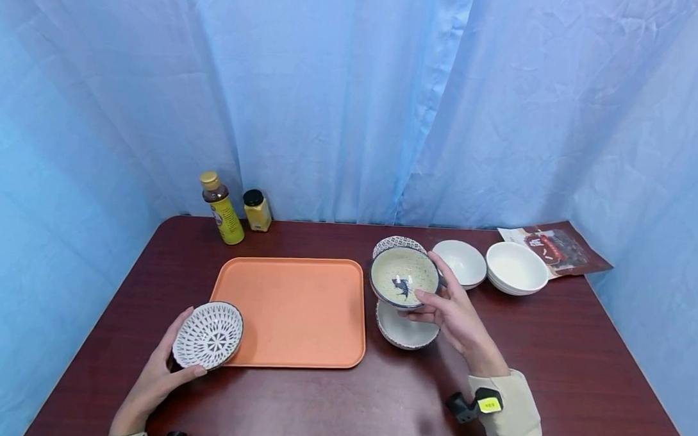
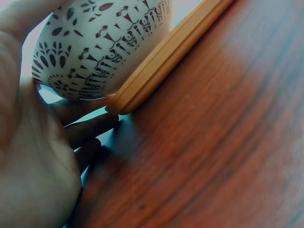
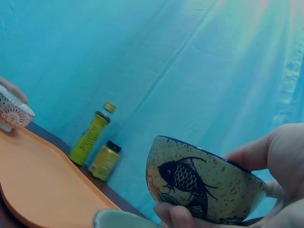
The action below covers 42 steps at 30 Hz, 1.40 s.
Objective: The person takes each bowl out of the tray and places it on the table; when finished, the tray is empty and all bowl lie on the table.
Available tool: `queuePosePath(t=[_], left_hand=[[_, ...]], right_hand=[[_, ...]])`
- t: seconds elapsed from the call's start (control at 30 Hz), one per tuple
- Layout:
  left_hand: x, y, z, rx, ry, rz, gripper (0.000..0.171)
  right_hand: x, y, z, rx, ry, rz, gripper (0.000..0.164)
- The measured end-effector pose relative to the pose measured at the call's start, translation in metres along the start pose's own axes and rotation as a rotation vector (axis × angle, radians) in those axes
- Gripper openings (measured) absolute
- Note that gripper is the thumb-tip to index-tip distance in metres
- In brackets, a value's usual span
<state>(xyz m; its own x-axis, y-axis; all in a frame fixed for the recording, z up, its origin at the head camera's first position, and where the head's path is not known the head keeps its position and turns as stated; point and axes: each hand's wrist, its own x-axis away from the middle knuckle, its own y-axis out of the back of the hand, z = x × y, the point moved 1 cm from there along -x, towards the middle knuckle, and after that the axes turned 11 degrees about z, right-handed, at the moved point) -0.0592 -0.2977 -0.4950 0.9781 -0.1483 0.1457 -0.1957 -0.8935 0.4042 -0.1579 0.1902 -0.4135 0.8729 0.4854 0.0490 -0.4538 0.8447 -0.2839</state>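
My left hand (image 1: 157, 373) grips a white bowl with a dark geometric pattern (image 1: 209, 335) by its sides, over the front left corner of the orange tray (image 1: 299, 316). In the left wrist view, the base of that patterned bowl (image 2: 107, 52) is right at the tray's edge (image 2: 166, 52). My right hand (image 1: 460, 315) holds a speckled cream bowl (image 1: 398, 268) with a blue rim and a dark fish on it, thumb at the rim and fingers underneath. This fish bowl is raised over a pale bowl (image 1: 408, 329) and partly hides a patterned bowl (image 1: 399, 241) behind it.
White bowls (image 1: 461, 260) and a white stack (image 1: 517, 269) stand at the back right, beside a brown-and-white food bag (image 1: 573, 248). A yellow-labelled bottle (image 1: 226, 220) and a black-capped jar (image 1: 258, 213) stand behind the tray. Blue curtains (image 1: 330, 102) surround the table.
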Motion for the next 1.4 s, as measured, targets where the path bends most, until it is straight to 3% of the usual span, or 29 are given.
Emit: queuePosePath(t=[0.37, 0.7, 1.0, 1.4], left_hand=[[0.0, -0.001, 0.001, 0.017, -0.018, 0.002, 0.102], [-0.001, 0.0, 0.001, 0.018, 0.02, 0.016, 0.103], [0.0, 0.001, 0.001, 0.022, -0.001, 0.009, 0.102], [-0.001, 0.001, 0.001, 0.027, 0.036, 0.016, 0.103]], right_hand=[[0.019, 0.024, 0.008, -0.095, 0.097, 0.057, 0.084], [0.04, 0.047, 0.011, -0.122, 0.144, 0.062, 0.084], [0.058, 0.066, 0.006, -0.18, 0.18, 0.096, 0.076], [0.078, 0.087, -0.007, -0.122, 0.177, 0.062, 0.071]])
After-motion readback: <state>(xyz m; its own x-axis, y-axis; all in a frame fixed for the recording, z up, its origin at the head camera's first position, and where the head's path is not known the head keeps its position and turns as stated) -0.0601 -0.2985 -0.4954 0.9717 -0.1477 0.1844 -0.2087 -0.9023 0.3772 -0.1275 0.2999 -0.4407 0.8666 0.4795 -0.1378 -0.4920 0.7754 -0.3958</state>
